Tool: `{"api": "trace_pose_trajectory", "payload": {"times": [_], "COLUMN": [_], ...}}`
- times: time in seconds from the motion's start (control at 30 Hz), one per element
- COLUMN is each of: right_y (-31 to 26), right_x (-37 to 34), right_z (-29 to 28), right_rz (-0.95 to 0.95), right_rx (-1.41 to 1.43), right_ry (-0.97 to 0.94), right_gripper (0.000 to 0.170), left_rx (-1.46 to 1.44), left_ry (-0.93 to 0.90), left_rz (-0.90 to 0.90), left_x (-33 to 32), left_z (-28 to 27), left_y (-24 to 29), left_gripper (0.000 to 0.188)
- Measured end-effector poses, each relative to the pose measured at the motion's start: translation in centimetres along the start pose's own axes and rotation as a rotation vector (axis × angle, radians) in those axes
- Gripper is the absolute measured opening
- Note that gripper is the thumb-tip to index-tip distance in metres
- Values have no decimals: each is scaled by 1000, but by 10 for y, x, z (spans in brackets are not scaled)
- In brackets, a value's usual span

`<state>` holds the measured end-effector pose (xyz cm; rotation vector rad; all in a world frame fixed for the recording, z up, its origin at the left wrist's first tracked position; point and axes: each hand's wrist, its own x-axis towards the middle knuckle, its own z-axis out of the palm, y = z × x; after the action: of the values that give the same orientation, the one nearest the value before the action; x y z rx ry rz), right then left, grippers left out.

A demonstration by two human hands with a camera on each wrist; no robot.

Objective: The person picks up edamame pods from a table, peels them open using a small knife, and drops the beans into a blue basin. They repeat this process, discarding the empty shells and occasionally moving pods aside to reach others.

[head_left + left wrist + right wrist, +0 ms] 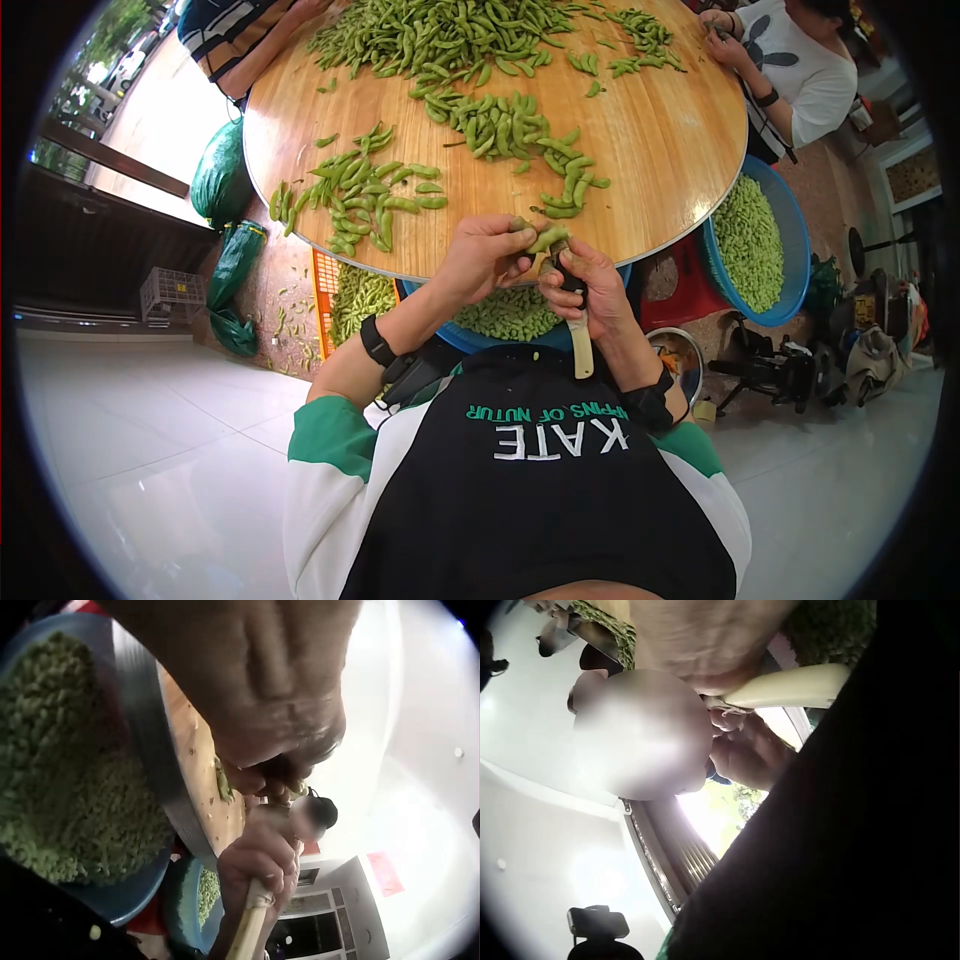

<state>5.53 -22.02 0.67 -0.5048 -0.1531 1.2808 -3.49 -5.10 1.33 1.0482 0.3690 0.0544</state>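
In the head view, just off the near edge of the round wooden table [690,130], both hands meet over a green soybean pod [549,238]. My left hand [482,262] pinches the pod's left end between thumb and fingers. The right hand [596,285] grips a cream-handled tool [582,350], its handle pointing down toward the shirt and its dark upper part by the pod. Fingers hide much of the tool's working end. In the left wrist view the cream handle [251,926] sticks out below the right fist. Directly beneath the hands is a blue basin of shelled beans [505,315].
Soybean pods lie in a big heap [440,35] at the table's far side, a middle pile [500,125] and a left pile [370,190]. A second blue basin [790,250] holds beans at right. An orange crate [325,290] stands left. Two people sit across the table.
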Motion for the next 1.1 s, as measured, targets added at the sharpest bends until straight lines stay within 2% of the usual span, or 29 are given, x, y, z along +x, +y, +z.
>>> {"api": "trace_pose_trajectory", "payload": {"times": [0.07,0.1,0.17,0.2,0.27,0.3,0.37,0.47,0.5,0.57,0.6,0.67,0.7,0.77,0.87,0.97,1.03,1.07,1.1], "right_y": [-1,1,3,1,-1,0,1,1,2,4,5,6,5,5,0,-1,-1,-4,-9], "right_x": [-1,-1,-1,1,4,3,1,-1,-2,-3,-4,-7,-9,-12,-15,-17,-19,-22,-25], "right_z": [4,10,14,15,16,14,13,16,15,14,13,15,18,20,15,11,12,9,4], "right_rz": [10,-30,-66,-63,-59,-45,-23,15,10,4,-6,-22,-32,-42,-60,-60,-199,-197,-152], "right_rx": [-20,-65,-111,-104,-98,-110,-118,-65,-50,-34,-62,-87,-106,-124,-186,-241,-605,-605,-732], "right_ry": [-4,54,113,162,204,189,172,144,130,116,120,128,112,98,23,-45,-10,-10,-39], "right_gripper": [16,20,23,22,21,20,18,17,18,19,23,27,31,35,41,35,36,36,41], "left_rx": [-31,-33,248,246,716,717,1067,1110,1108,876,877,530,531,285,122,164,101,41,41], "left_ry": [14,14,71,75,46,51,46,52,51,52,52,2,-1,-55,-122,-127,-168,-207,-206], "left_rz": [-31,-31,173,178,545,543,644,737,739,438,438,374,373,212,181,198,160,123,124], "left_x": [0,0,-2,-3,-3,-4,-9,-12,-13,-14,-15,-15,-15,-18,-16,-13,-15,-16,-17], "left_z": [0,3,9,8,2,1,1,2,2,-1,0,1,2,6,4,1,4,4,3], "left_y": [-1,-1,-2,-3,-4,-1,8,11,10,8,7,5,7,13,7,0,4,6,6], "left_gripper": [14,14,10,10,19,19,21,17,17,16,16,15,15,13,12,12,12,11,11]}}
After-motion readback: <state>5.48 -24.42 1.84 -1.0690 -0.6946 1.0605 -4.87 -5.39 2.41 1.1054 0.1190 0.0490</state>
